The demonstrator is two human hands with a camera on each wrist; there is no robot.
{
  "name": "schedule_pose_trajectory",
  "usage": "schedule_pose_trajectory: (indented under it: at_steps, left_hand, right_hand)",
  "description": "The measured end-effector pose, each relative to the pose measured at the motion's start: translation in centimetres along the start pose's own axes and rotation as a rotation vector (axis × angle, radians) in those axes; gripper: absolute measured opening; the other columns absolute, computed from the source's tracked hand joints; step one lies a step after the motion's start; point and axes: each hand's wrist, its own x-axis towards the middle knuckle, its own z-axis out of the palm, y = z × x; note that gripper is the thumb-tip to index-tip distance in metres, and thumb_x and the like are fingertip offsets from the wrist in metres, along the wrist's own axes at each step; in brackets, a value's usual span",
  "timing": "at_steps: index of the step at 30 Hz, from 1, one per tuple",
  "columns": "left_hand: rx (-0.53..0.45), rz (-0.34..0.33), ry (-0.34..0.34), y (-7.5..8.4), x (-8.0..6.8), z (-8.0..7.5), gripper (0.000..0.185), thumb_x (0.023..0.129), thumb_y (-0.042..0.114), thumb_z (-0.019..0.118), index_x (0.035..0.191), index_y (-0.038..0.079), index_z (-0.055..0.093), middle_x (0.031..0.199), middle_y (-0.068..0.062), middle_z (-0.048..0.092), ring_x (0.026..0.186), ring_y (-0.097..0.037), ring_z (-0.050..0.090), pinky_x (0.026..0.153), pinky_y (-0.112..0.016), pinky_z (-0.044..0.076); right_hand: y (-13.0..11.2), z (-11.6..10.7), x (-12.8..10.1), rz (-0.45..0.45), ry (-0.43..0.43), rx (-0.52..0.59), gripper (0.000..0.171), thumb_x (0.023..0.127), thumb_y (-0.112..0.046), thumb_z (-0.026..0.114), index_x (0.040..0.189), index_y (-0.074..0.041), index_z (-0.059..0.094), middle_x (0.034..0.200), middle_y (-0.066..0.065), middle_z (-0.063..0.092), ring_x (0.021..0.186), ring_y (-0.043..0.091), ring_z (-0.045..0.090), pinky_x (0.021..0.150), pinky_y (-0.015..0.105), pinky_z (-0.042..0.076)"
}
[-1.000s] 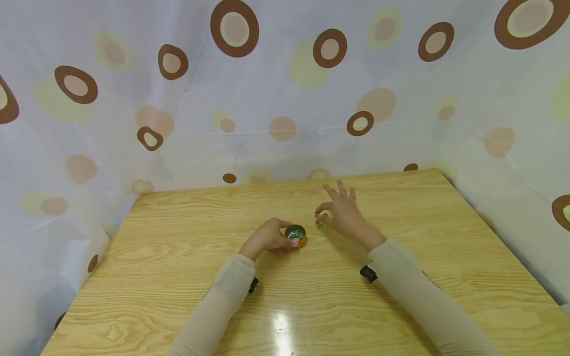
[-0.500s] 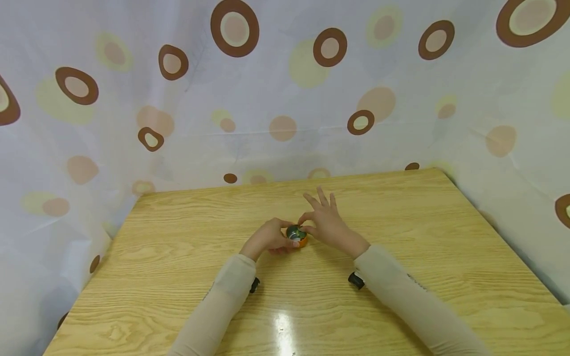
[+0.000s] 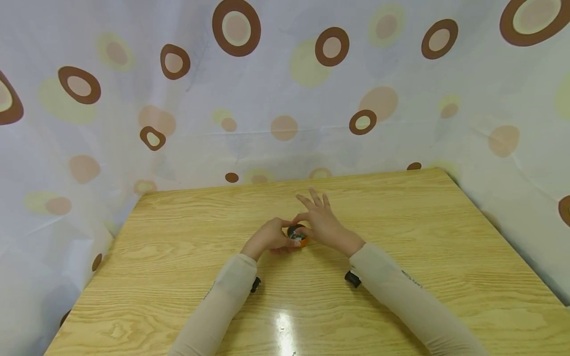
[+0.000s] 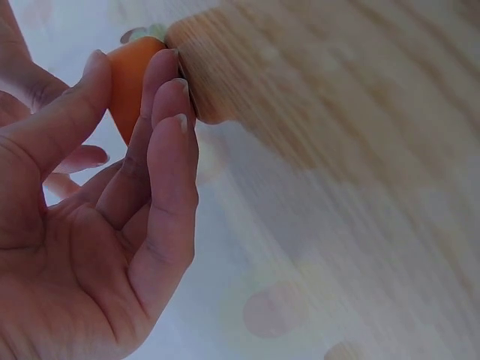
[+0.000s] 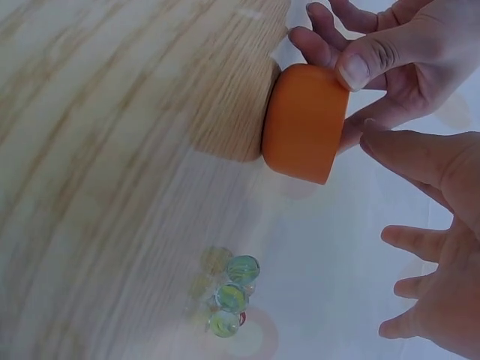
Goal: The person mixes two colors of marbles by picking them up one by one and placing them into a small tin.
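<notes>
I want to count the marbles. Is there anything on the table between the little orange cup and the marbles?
No. In the right wrist view, only bare wooden table lies between the orange cup and the marbles.

The head view looks forward and down from above the desk [image 3: 401, 296], well back. Each wrist view sits close beside the orange cup [image 5: 304, 124], facing it across the desk surface; all three share that cup.

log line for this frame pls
left hand: grips orange cup | right hand: thumb and forefinger over cup mouth | marbles: loose on table
</notes>
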Motion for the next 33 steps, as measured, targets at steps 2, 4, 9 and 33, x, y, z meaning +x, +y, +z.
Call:
schedule_pose_trajectory:
  at_steps: [2, 4, 9, 33]
  left_hand:
    - [0.002, -0.005, 0.001, 0.1, 0.0, 0.0, 0.068, 0.087, 0.021, 0.074, 0.144, 0.002, 0.043, 0.076, -0.007, 0.071, 0.062, -0.022, 0.068, 0.058, -0.033, 0.056]
    - [0.005, -0.014, 0.001, 0.1, 0.1, 0.0, 0.067, 0.086, 0.021, 0.074, 0.143, 0.003, 0.044, 0.076, -0.007, 0.071, 0.062, -0.021, 0.067, 0.058, -0.032, 0.056]
    - [0.005, -0.025, 0.006, 0.1, 0.1, 0.1, 0.065, 0.085, 0.021, 0.075, 0.142, 0.004, 0.047, 0.076, -0.007, 0.071, 0.062, -0.021, 0.068, 0.057, -0.032, 0.056]
    - [0.005, -0.025, 0.019, 0.2, 0.2, 0.2, 0.065, 0.085, 0.021, 0.076, 0.142, 0.006, 0.047, 0.074, -0.007, 0.071, 0.06, -0.02, 0.066, 0.055, -0.032, 0.055]
  right_hand:
    - [0.2, -0.2, 0.1, 0.003, 0.002, 0.004, 0.019, 0.082, -0.019, 0.078, 0.1, -0.017, 0.076, 0.149, 0.022, 0.035, 0.14, 0.051, 0.011, 0.105, 0.072, 0.009]
    - [0.4, -0.5, 0.1, 0.017, 0.005, 0.022, 0.018, 0.083, -0.02, 0.077, 0.1, -0.016, 0.076, 0.149, 0.022, 0.035, 0.14, 0.051, 0.012, 0.105, 0.072, 0.008]
    - [1.4, -1.2, -0.1, 0.057, 0.022, 0.052, 0.018, 0.084, -0.023, 0.075, 0.101, -0.015, 0.076, 0.149, 0.022, 0.035, 0.141, 0.051, 0.011, 0.105, 0.072, 0.009]
    - [7.6, -2.8, -1.1, 0.223, 0.015, 0.047, 0.016, 0.088, -0.018, 0.072, 0.102, -0.01, 0.076, 0.149, 0.026, 0.032, 0.141, 0.051, 0.006, 0.105, 0.073, 0.004]
